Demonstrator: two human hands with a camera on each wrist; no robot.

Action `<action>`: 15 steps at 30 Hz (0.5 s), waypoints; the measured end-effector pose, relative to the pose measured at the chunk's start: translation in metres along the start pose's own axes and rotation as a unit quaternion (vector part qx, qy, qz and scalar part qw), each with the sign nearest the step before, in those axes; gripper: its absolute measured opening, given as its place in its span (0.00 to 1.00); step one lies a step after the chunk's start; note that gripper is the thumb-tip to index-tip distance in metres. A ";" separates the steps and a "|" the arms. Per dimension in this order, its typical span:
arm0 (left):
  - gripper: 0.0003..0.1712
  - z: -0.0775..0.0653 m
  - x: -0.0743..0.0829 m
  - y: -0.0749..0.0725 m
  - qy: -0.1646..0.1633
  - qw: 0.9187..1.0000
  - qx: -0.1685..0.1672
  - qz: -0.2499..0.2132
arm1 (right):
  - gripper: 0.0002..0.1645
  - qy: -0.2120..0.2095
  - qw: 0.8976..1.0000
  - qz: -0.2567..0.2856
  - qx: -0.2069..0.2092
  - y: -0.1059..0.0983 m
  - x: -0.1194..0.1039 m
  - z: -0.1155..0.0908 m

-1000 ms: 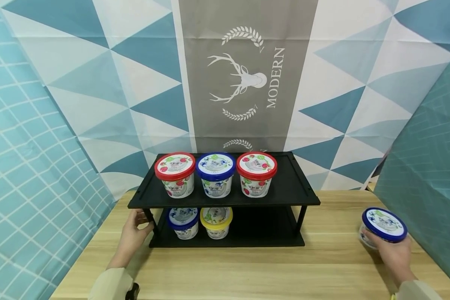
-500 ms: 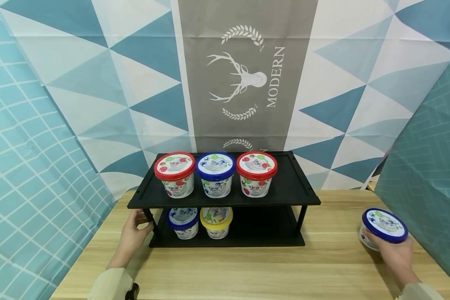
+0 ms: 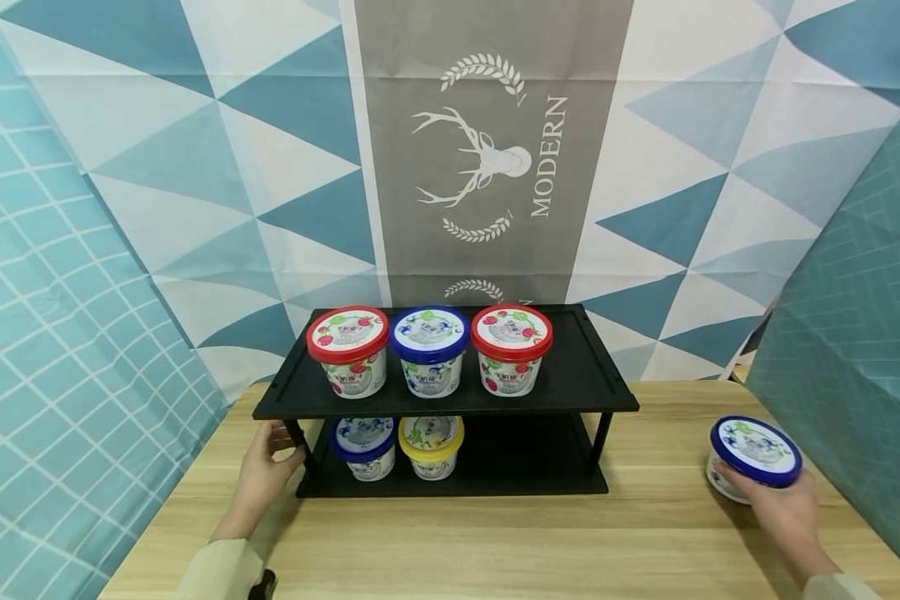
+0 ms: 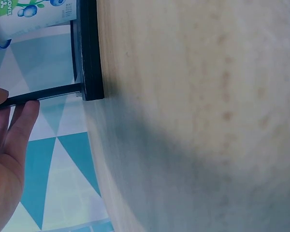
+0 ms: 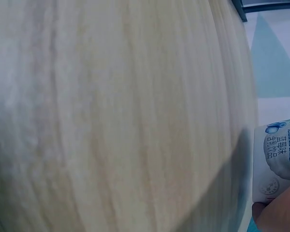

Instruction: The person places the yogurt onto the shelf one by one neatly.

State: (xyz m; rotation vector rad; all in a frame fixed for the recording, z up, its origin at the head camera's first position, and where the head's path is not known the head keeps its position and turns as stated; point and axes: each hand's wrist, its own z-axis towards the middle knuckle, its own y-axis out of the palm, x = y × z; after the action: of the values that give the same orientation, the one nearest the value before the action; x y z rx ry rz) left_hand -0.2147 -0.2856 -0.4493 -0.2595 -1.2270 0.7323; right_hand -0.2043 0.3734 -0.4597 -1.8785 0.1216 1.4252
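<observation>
A two-tier black rack [image 3: 588, 371] stands on the wooden table. My left hand [image 3: 265, 471] grips its front left post [image 3: 297, 437]; the left wrist view shows thumb and fingers on opposite sides of that post [image 4: 48, 92]. Off to the right, my right hand [image 3: 787, 507] holds a white tub with a blue lid [image 3: 756, 452], lid up, just over the table. Blueberry print shows on the tub's side [image 5: 275, 162] in the right wrist view. Palm and lower fingers of the right hand are partly hidden.
Along the upper tier stand a red-lidded tub [image 3: 348, 350], a blue-lidded one [image 3: 430, 350] and another red-lidded one [image 3: 512, 348]. Below, a blue-lidded tub [image 3: 364, 448] and a yellow-lidded tub [image 3: 431, 447] sit left of centre. Patterned cloth [image 3: 495, 167] hangs behind the table [image 3: 450, 542].
My right hand has shifted slightly left with the blue-lidded tub in the last half second. The left hand keeps its hold on the post, and the rack stays put.
</observation>
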 end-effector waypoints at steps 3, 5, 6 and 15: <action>0.23 0.001 -0.001 0.000 -0.004 1.000 0.000 0.001 | 0.70 0.007 1.000 0.000 -0.011 0.002 -0.002 -0.004; 0.23 0.001 0.000 0.000 -0.003 1.000 -0.001 0.000 | 0.71 0.015 1.000 -0.004 -0.018 0.004 -0.004 -0.007; 0.23 0.001 0.000 0.000 -0.003 1.000 -0.002 0.001 | 0.71 0.017 1.000 -0.008 -0.020 0.004 -0.005 -0.008; 0.23 0.001 -0.001 0.000 -0.006 1.000 -0.003 -0.001 | 0.71 -0.006 0.999 -0.022 -0.023 0.010 -0.012 -0.016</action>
State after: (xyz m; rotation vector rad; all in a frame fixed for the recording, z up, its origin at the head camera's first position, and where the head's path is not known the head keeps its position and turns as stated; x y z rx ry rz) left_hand -0.2154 -0.2865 -0.4499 -0.2591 -1.2410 0.7288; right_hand -0.2014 0.3525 -0.4529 -1.8978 0.0418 1.4186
